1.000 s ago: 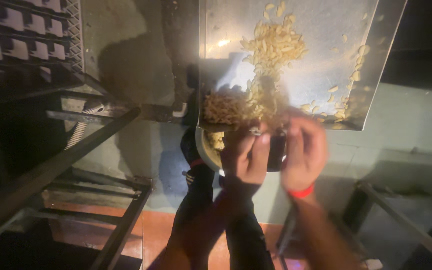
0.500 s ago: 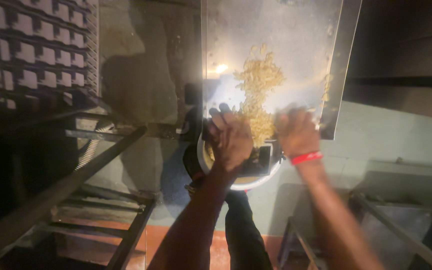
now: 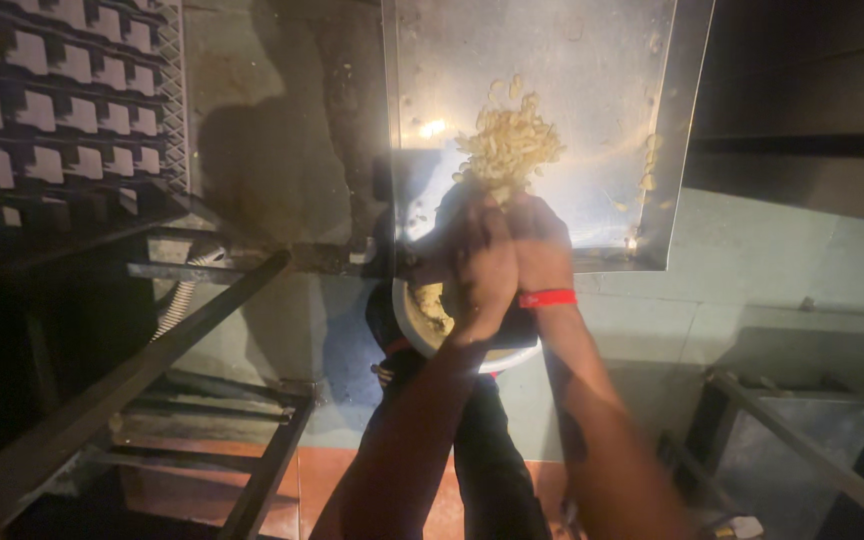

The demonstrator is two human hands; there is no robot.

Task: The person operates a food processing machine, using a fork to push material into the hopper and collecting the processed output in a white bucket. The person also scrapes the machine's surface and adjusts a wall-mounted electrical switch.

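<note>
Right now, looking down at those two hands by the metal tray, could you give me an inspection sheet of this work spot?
Surface: steel tray, shiny, lit by a bright glare, tilted toward a bowl.
Job's things: pile of pale yellow food pieces on the tray; white bowl below its edge, partly filled with the same food.
Clutter: stray food pieces scattered along the tray's right side.
Hands: left hand and right hand side by side at the tray's edge, over the bowl; the right wrist wears a red band. Blurred, grip unclear.
Cables: a pale ribbed hose at left.
Surroundings: dark metal frame, grid rack, tiled floor.
</note>
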